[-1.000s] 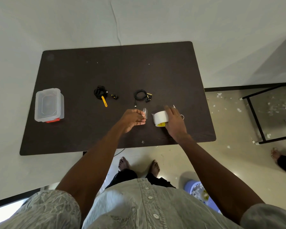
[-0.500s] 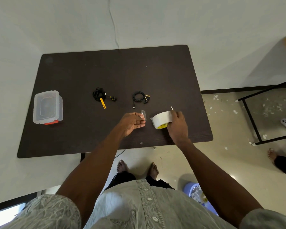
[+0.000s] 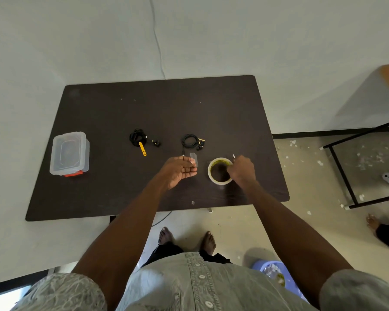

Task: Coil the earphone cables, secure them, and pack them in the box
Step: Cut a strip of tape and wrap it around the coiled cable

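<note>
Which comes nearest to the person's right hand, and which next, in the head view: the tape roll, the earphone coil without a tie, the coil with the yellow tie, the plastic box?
1. Tape roll: under the right hand, touching it.
2. Untied earphone coil: beyond and left.
3. Coil with yellow tie: farther left.
4. Plastic box: the table's left edge.

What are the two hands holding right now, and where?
The right hand grips the tape roll at its right rim. The left hand pinches a tape strip by its end.
</note>
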Motion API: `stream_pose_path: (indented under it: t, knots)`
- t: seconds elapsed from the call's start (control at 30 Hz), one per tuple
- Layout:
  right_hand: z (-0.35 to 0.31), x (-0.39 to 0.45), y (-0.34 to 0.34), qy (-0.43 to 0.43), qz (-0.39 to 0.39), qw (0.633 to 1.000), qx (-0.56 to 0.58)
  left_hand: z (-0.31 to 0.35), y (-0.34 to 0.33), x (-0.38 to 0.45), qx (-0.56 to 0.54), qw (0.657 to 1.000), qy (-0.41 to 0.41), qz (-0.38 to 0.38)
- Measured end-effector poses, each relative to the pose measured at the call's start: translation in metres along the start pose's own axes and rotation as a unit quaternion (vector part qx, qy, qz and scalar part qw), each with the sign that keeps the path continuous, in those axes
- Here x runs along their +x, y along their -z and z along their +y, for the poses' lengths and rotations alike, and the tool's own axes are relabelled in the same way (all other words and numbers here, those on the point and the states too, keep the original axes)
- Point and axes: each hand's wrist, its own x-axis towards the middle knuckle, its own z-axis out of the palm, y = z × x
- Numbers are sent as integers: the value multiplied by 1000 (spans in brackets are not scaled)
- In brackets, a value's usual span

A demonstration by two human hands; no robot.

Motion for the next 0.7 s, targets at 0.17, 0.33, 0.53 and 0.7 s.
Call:
stream_pose_path:
  t: [0.17,0.33,0.53,0.7]
  knots:
    - [1,0,-1,-15,-18,999,-22,5,3,-2,-1,1000,-8,9]
    - [4,-3,-4,-32,-34,999,-13,8,7,-3,0,1000,-13,12]
    - [-14,-17,-3,7,73,997,40,13,9,-5,38,999,-16,-8]
    - [-50,-21,5,11,-134,908,397,24,7,-13,100,994,-14,-43]
